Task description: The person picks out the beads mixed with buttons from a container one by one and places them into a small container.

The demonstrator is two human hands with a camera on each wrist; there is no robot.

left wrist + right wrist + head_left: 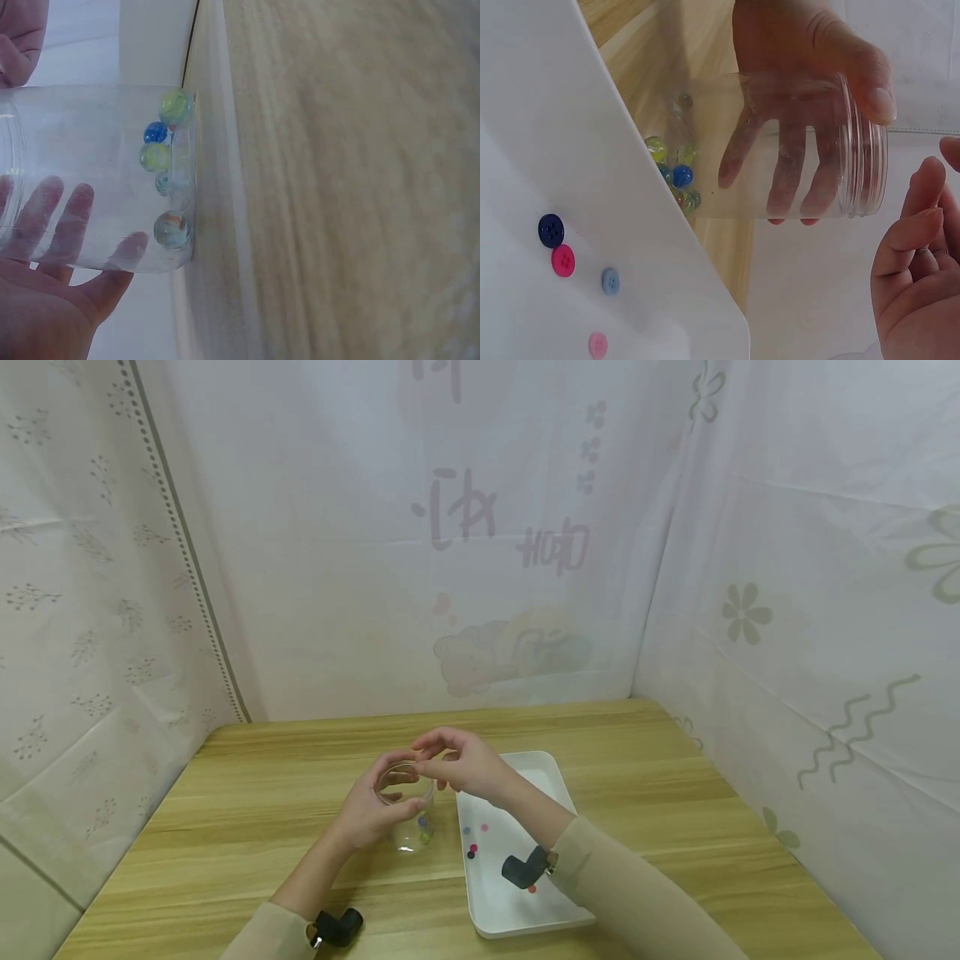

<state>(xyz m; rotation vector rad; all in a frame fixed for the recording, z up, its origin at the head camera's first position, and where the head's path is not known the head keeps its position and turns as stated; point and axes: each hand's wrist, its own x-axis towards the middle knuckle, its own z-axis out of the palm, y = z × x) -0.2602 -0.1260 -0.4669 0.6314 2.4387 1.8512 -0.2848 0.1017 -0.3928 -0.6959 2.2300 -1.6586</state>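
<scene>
My left hand (375, 806) grips a clear plastic jar (412, 839), its fingers spread round the wall near the mouth. The jar stands upright on the table with its top uncovered. Several glass marbles lie at its bottom, among them a blue marble (682, 176), a yellow-green marble (174, 105) and a clear marble (172, 229). Right beside the jar's mouth is my right hand (468, 768), fingers loosely bent, with nothing visible between them.
A white tray (487, 918) lies right of the jar, partly under my right forearm. In it are a dark blue button (551, 230), a bright pink button (563, 260), a light blue button (610, 281), a pale pink button (598, 345) and an orange-red piece (532, 889). Curtains surround the wooden table (225, 827).
</scene>
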